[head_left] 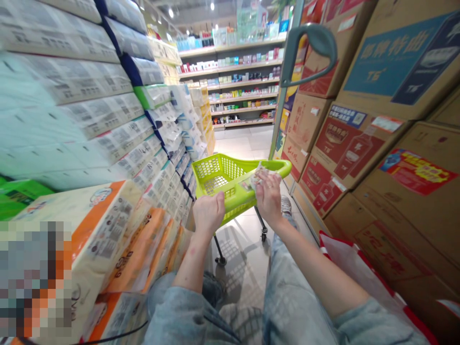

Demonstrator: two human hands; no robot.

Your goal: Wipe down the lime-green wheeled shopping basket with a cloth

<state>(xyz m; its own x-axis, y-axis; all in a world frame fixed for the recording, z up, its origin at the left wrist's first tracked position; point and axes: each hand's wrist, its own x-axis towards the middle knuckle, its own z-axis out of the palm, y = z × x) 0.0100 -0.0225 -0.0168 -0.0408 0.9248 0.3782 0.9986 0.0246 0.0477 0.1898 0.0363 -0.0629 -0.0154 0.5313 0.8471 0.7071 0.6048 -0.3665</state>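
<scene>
A lime-green shopping cart (pixel 237 175) on dark legs with castors stands right in front of me. My left hand (pixel 209 211) is closed around the left part of its near rim. On the right, my right hand (pixel 269 194) has its fingers bent over a crumpled, whitish see-through wrapper (pixel 261 173), pressed against the cart's handle side. What is inside the wrapper is too blurred to make out. Through the lattice walls, the visible part of the basket shows no goods.
Stacked packs of paper tissue (pixel 129 129) rise close on the left. Cardboard cartons (pixel 362 139) line the right side, with a grey handle (pixel 316 52) sticking out above. A red-and-white bag (pixel 362 273) is low at right. Stocked shelves (pixel 244 81) stand across the aisle's far end.
</scene>
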